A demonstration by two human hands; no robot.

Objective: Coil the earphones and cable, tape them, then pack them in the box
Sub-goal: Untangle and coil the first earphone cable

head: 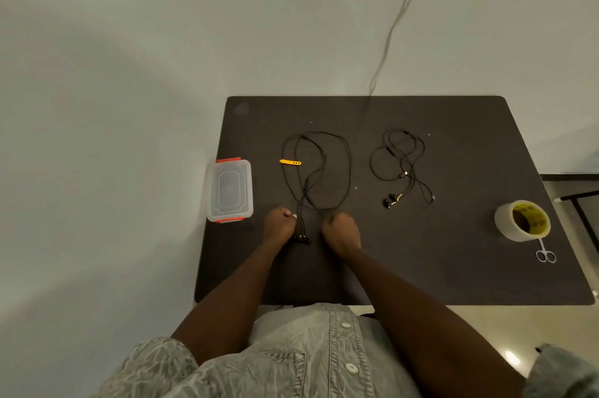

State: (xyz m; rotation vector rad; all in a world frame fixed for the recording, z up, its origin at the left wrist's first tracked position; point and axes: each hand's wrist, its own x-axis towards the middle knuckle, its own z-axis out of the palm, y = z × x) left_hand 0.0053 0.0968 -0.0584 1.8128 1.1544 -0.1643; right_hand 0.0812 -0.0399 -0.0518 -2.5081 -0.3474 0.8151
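A long black cable lies in loose loops on the dark mat. My left hand pinches its strands near the lower end, where black and yellow plugs rest. My right hand is closed on the loop's lower right part. A pair of black earphones lies loosely tangled to the right, its buds toward me. A clear plastic box with red latches sits closed at the mat's left edge. A roll of tape stands at the right.
A small yellow cable tie lies between the box and the cable. Small scissors lie just below the tape roll. A grey wire runs down the wall behind the table. The mat ends close to my body.
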